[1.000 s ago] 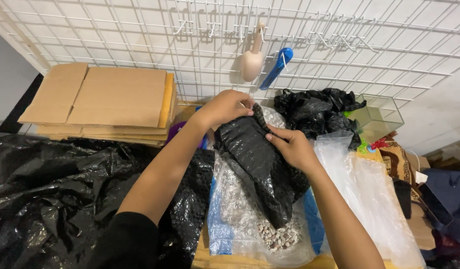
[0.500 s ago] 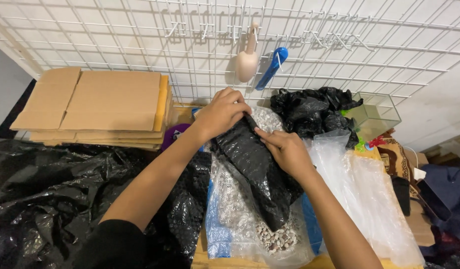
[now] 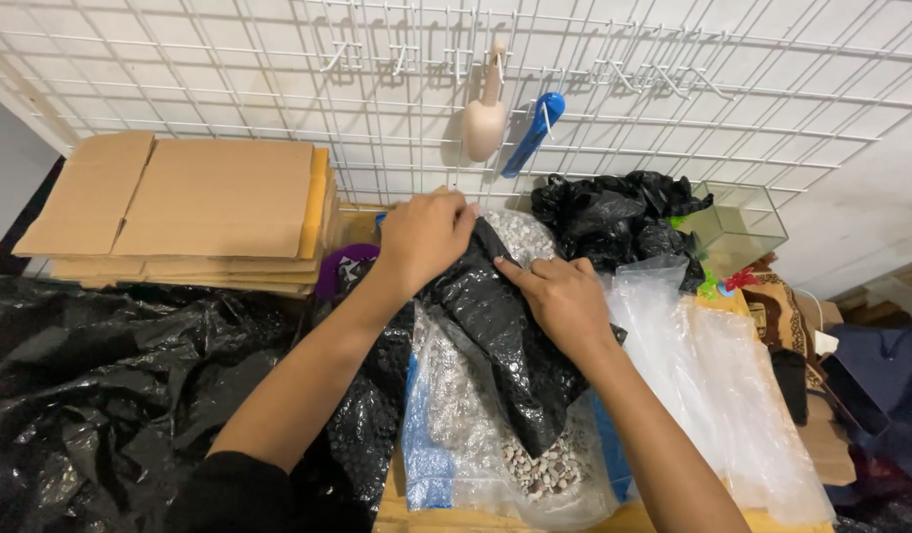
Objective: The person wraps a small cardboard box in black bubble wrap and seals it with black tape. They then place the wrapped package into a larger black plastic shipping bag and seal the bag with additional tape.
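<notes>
Fingers of the left hand [image 3: 424,237] are curled shut over the upper edge of a black plastic bag [image 3: 505,345], which is gripped at its top end; fingers of the right hand [image 3: 564,301] are laid nearly flat and only slightly bent, pressed down on the bag's middle, with the forefinger extended toward the left hand. Nothing is seen pinched by the right hand; whether any fold is caught beneath it cannot be told. The black plastic bag is laid slantwise upon a clear plastic bag of small pebbles [image 3: 535,469], blue along both sides, which is set on a wooden tabletop [image 3: 634,518] at the near edge. To the left, a large sheet of crumpled black plastic [image 3: 110,395] is spread, reaching under the left forearm. To the right, clear plastic wrapping [image 3: 713,365] is laid loose, just beside the right wrist. Farther back, a purple round object [image 3: 335,279] is partly hidden beside the left wrist. A stack of flattened cardboard [image 3: 194,212] is set at the left rear. A second heap of black plastic [image 3: 614,222] is placed at the right rear, beside a small glass tank [image 3: 742,222]. Behind all, a white wire grid [image 3: 229,79] is mounted, on which a pale wooden scoop [image 3: 483,123] and a blue tool [image 3: 535,128] are hung.
</notes>
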